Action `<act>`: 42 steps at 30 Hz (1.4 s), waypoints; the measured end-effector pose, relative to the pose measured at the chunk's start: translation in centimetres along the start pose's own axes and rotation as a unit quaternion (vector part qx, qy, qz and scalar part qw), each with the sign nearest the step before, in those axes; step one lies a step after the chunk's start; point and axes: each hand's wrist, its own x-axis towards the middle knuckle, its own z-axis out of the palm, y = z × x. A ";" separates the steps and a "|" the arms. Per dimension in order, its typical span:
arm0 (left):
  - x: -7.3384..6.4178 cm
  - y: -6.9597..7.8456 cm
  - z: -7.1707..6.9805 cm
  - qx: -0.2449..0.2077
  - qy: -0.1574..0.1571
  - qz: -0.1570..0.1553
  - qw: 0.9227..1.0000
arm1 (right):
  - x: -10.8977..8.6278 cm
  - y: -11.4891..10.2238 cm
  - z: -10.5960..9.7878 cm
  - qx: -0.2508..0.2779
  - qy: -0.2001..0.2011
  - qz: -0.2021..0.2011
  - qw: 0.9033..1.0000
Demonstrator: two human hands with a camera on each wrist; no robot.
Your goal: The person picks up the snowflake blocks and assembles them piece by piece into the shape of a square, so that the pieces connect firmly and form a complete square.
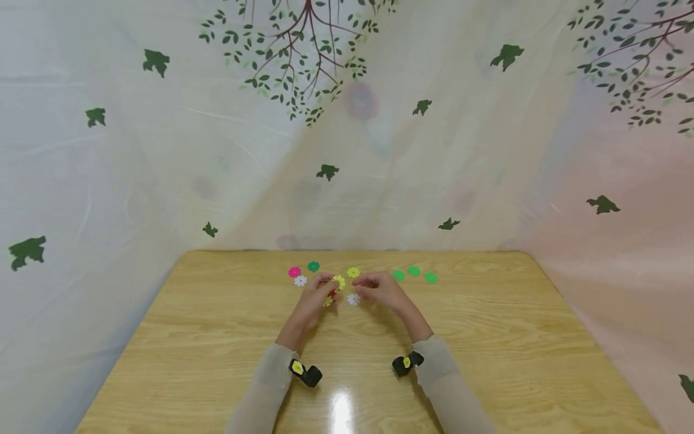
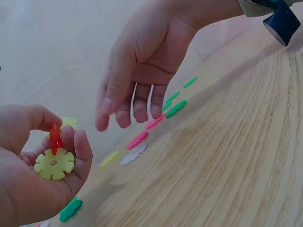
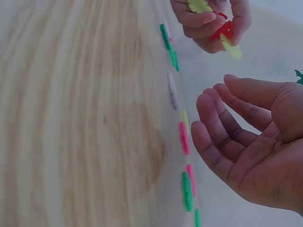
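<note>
My left hand [image 1: 312,299] pinches a red notched disc [image 2: 56,138] between thumb and fingers. This red piece is joined to a yellow flower-shaped disc [image 2: 54,164] with a small centre hole, and a second yellow disc [image 1: 339,283] sticks out from its other side. The joined pieces are held above the table, partly hidden by my fingers. Just to the right, my right hand [image 1: 384,290] holds nothing; in the right wrist view its loosely bent fingers [image 3: 215,120] face the joined discs, with a gap between. A white disc [image 1: 353,299] lies on the table between my hands.
On the wooden table [image 1: 488,349], pink [image 1: 294,272], dark green [image 1: 313,266] and white [image 1: 300,281] discs lie beyond my left hand. One yellow disc [image 1: 353,272] lies farther back between the hands. Light green discs [image 1: 414,271] lie right of my right hand. A printed cloth [image 1: 368,199] hangs behind.
</note>
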 end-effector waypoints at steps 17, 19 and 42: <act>-0.3 -0.3 -0.1 -0.018 -0.003 0.005 1.000 | 1.5 -0.6 0.4 -0.168 -0.084 0.013 0.982; -0.3 -0.4 0.0 -0.022 -0.005 0.006 1.000 | 1.6 -0.7 0.5 -0.181 -0.088 0.015 0.979; -0.1 -0.4 -0.1 -0.025 -0.001 -0.002 1.000 | 0.9 -0.1 -0.6 -0.104 -0.076 -0.005 0.992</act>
